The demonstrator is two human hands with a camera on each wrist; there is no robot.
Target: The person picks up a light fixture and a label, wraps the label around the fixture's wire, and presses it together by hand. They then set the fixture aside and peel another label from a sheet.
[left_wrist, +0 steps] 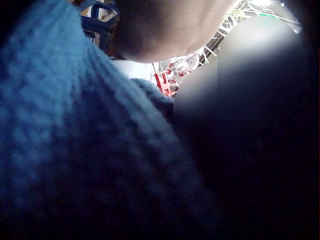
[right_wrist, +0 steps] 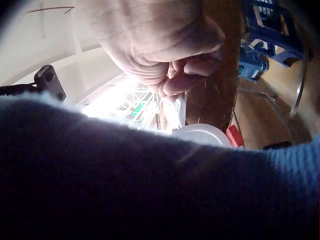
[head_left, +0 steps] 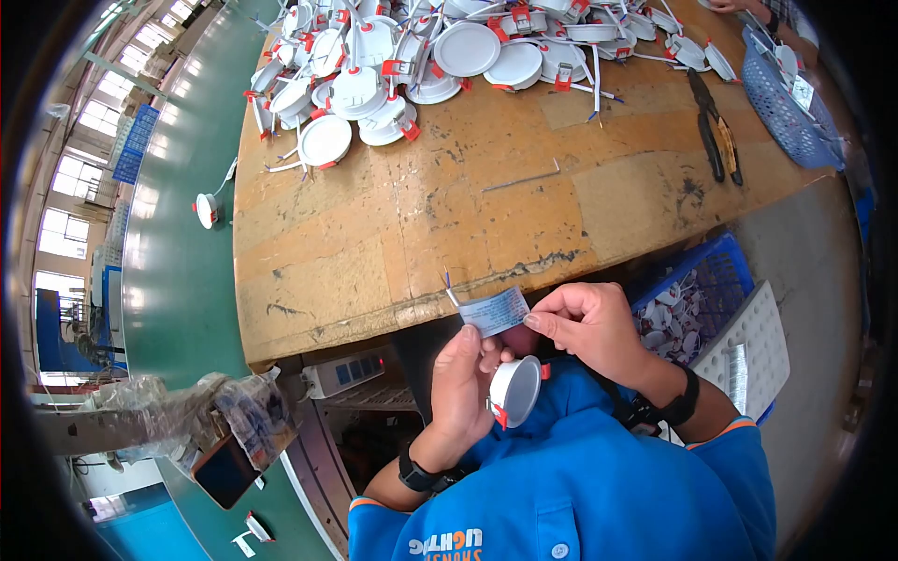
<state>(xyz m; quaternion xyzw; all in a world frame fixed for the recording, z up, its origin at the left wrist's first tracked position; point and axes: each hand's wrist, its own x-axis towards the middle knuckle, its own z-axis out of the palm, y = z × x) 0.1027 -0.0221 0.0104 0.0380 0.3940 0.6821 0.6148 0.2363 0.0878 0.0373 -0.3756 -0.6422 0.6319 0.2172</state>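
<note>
In the head view my left hand (head_left: 456,383) holds a small round white downlight (head_left: 520,393) with red clips, in front of the blue shirt. Its thumb pinches the left end of a printed grey label (head_left: 494,312), beside a cable (head_left: 451,292) with bare wire ends poking up. My right hand (head_left: 603,329) pinches the label's other end between thumb and forefinger, so the strip stretches between both hands. The right wrist view shows that hand (right_wrist: 170,55) with curled fingers above the white light's rim (right_wrist: 202,132). Dark cloth and blur hide most of the left wrist view.
A heap of similar downlights (head_left: 468,49) covers the far part of the worn wooden table (head_left: 412,234). Pliers (head_left: 716,131) and a thin metal rod (head_left: 522,179) lie on it. Blue baskets stand right (head_left: 786,103) and below (head_left: 734,266). A phone (head_left: 226,472) is mounted at left.
</note>
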